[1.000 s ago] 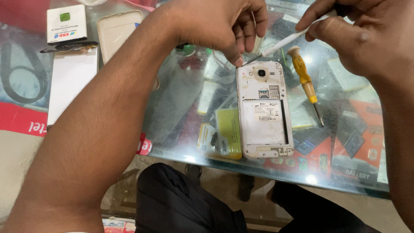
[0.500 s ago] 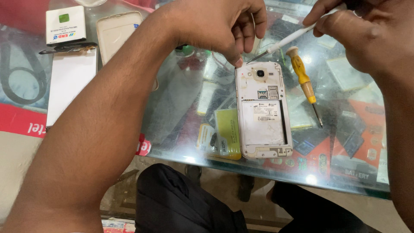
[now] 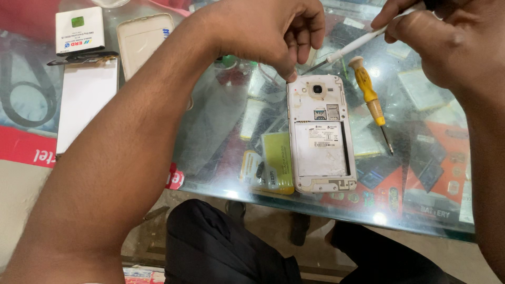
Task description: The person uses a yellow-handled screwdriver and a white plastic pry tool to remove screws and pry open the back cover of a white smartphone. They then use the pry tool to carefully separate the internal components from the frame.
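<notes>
A glass-topped table [image 3: 221,121] fills the view, with packets and phone parts showing through the glass from a shelf beneath, and the person's dark-trousered knees below its near edge. On the glass lies a white phone [image 3: 320,134], face down with its back cover off, so the camera, card slots and battery bay show. It sits lengthwise, camera end away from the person.

The left hand [image 3: 273,34] reaches across from the left, fingers curled in narrow, with a fingertip pressing down at the top left corner of the phone. The right hand [image 3: 447,44] is closed around a thin white tool [image 3: 350,47], held slanting; its dark tip points down toward the phone's top edge, just beside the left fingertip. Whether the tip touches the phone cannot be told.

A yellow-handled screwdriver [image 3: 371,100] lies on the glass just to the right of the phone, blade toward the person. At far left rest a white panel [image 3: 84,105], a small white box [image 3: 80,30] and a pale phone cover [image 3: 142,39], well apart from the hands.
</notes>
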